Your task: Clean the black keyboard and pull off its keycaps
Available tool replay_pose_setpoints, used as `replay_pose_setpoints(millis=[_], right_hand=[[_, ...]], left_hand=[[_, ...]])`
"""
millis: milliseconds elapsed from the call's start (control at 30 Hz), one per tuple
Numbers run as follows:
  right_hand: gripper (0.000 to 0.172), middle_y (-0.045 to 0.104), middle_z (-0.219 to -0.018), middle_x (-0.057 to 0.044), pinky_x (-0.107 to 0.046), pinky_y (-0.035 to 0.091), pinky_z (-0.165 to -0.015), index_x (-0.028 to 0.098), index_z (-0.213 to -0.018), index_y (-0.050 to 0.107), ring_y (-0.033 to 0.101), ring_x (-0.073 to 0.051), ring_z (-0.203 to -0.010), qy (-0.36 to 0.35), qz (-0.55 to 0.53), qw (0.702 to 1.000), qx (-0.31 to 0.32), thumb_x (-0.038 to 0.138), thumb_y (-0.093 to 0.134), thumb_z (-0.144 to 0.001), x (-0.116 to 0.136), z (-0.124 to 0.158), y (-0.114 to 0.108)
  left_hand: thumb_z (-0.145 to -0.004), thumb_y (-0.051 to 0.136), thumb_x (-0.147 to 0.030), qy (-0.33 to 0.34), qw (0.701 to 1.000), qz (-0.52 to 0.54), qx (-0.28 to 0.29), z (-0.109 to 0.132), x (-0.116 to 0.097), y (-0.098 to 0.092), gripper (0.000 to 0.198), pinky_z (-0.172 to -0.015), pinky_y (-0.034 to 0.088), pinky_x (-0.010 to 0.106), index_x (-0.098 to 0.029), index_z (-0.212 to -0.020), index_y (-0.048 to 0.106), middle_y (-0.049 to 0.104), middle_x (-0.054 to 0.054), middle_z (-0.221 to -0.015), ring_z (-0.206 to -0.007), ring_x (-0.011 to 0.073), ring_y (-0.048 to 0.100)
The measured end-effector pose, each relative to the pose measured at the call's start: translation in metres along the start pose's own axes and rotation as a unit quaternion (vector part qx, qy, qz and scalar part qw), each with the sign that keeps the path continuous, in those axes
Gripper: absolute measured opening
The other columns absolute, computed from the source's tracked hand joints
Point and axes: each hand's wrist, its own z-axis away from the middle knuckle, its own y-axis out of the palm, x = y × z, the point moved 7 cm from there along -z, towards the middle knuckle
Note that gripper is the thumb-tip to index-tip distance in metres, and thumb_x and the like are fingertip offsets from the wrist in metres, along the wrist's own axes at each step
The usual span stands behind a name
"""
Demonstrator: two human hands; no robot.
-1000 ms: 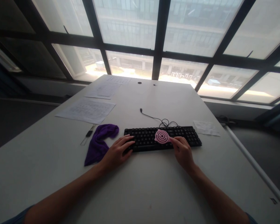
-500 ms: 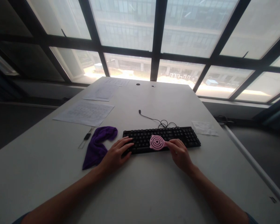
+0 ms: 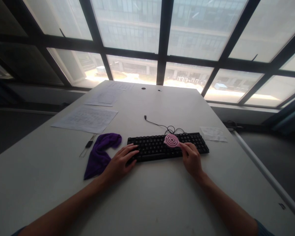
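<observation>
**Window-side desk, brush working over a keyboard**

Tall dark-framed windows (image 3: pixel 162 36) are letting pale daylight fall across a white desk (image 3: pixel 147 203). A black keyboard (image 3: pixel 154 148) is lying crosswise near the desk's middle, its cable (image 3: pixel 159 124) trailing away toward the glass. The left hand (image 3: pixel 120 162) is resting palm-down with its fingers loosely spread, the fingertips pressing on the keyboard's left end. The right hand (image 3: pixel 191 159) is pinching the edge of a pink round brush (image 3: pixel 171 140) between thumb and fingers and holding it tilted against the keys, right of the keyboard's centre and near its far rows. A purple cloth (image 3: pixel 99 154) is lying crumpled just beside the left hand, off the keyboard's left end. Printed sheets (image 3: pixel 86 118) are lying farther back on the left, and a small paper (image 3: pixel 213 133) is sitting near the keyboard's right far corner.
</observation>
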Motion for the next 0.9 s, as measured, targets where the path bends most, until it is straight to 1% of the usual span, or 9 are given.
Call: replay_pose_setpoints(millis=[133, 200, 267, 433, 567, 633, 800, 833, 900], right_hand=[[0.030, 0.067, -0.099, -0.008, -0.037, 0.052, -0.081, 0.026, -0.120, 0.072, 0.061, -0.021, -0.092, -0.053, -0.048, 0.995, 0.062, 0.021, 0.050, -0.100, 0.017, 0.002, 0.008], [0.030, 0.069, -0.098, -0.007, -0.037, 0.051, -0.081, 0.028, -0.119, 0.073, 0.061, -0.021, -0.090, -0.081, -0.042, 0.992, 0.092, 0.020, 0.051, -0.100, 0.023, 0.003, 0.012], [0.030, 0.070, -0.099, -0.007, -0.037, 0.049, -0.082, 0.028, -0.117, 0.073, 0.061, -0.020, -0.090, -0.093, -0.029, 0.990, 0.104, 0.019, 0.050, -0.100, 0.024, 0.003, 0.013], [0.029, 0.071, -0.099, -0.006, -0.038, 0.045, -0.085, 0.026, -0.110, 0.075, 0.062, -0.021, -0.093, -0.080, -0.007, 0.993, 0.090, 0.017, 0.049, -0.100, 0.011, -0.002, 0.005], [0.027, 0.071, -0.100, -0.007, -0.040, 0.044, -0.087, 0.025, -0.110, 0.075, 0.062, -0.022, -0.095, -0.048, 0.007, 0.998, 0.039, 0.019, 0.050, -0.100, 0.002, -0.004, -0.003], [0.026, 0.071, -0.100, -0.007, -0.040, 0.044, -0.087, 0.024, -0.111, 0.074, 0.062, -0.022, -0.095, -0.042, -0.001, 0.999, 0.028, 0.020, 0.050, -0.100, 0.002, -0.004, -0.003], [0.028, 0.071, -0.100, -0.007, -0.039, 0.046, -0.086, 0.026, -0.109, 0.075, 0.062, -0.021, -0.095, -0.074, -0.024, 0.994, 0.081, 0.019, 0.049, -0.100, 0.008, -0.002, 0.005], [0.028, 0.071, -0.100, -0.007, -0.039, 0.046, -0.087, 0.026, -0.109, 0.075, 0.062, -0.021, -0.095, -0.076, -0.020, 0.993, 0.085, 0.020, 0.050, -0.100, 0.007, -0.002, 0.005], [0.027, 0.071, -0.100, -0.007, -0.040, 0.046, -0.087, 0.026, -0.109, 0.076, 0.062, -0.022, -0.095, -0.068, -0.002, 0.995, 0.071, 0.021, 0.051, -0.100, -0.001, -0.006, 0.000]], left_hand=[[-0.093, 0.059, -0.025, -0.002, 1.000, 0.005, -0.004, 0.000, 0.000, -0.001, 0.035, -0.114, 0.045, 0.052, -0.024, -0.127, 0.063, 0.058, 0.009, -0.141, -0.138, 0.0298, 0.048], [-0.092, 0.059, -0.026, -0.003, 1.000, 0.007, -0.005, -0.001, 0.000, -0.002, 0.035, -0.114, 0.045, 0.052, -0.025, -0.127, 0.064, 0.059, 0.008, -0.141, -0.138, 0.0299, 0.048], [-0.093, 0.059, -0.026, -0.004, 1.000, 0.008, -0.002, 0.000, 0.000, -0.001, 0.035, -0.114, 0.045, 0.051, -0.025, -0.127, 0.064, 0.058, 0.008, -0.142, -0.138, 0.0298, 0.048], [-0.093, 0.059, -0.026, -0.003, 1.000, 0.008, -0.001, 0.000, 0.001, 0.000, 0.035, -0.114, 0.045, 0.051, -0.024, -0.127, 0.064, 0.059, 0.009, -0.141, -0.138, 0.0293, 0.048], [-0.093, 0.059, -0.026, -0.001, 1.000, 0.011, 0.000, -0.001, 0.000, 0.000, 0.035, -0.115, 0.044, 0.050, -0.024, -0.127, 0.064, 0.058, 0.008, -0.141, -0.138, 0.0293, 0.047], [-0.093, 0.059, -0.026, -0.001, 1.000, 0.011, 0.000, -0.001, -0.001, -0.001, 0.034, -0.115, 0.044, 0.050, -0.024, -0.127, 0.064, 0.059, 0.008, -0.141, -0.138, 0.0293, 0.047], [-0.092, 0.060, -0.026, -0.002, 1.000, 0.009, -0.005, -0.002, -0.001, -0.002, 0.034, -0.114, 0.045, 0.051, -0.024, -0.126, 0.064, 0.060, 0.009, -0.140, -0.137, 0.0296, 0.049], [-0.092, 0.060, -0.027, -0.002, 1.000, 0.009, -0.004, -0.002, -0.001, -0.002, 0.034, -0.113, 0.046, 0.052, -0.024, -0.126, 0.064, 0.060, 0.009, -0.140, -0.136, 0.0298, 0.049], [-0.093, 0.059, -0.026, -0.001, 1.000, 0.008, -0.002, -0.001, 0.000, -0.001, 0.034, -0.114, 0.045, 0.052, -0.024, -0.126, 0.064, 0.060, 0.009, -0.140, -0.137, 0.0297, 0.049]])
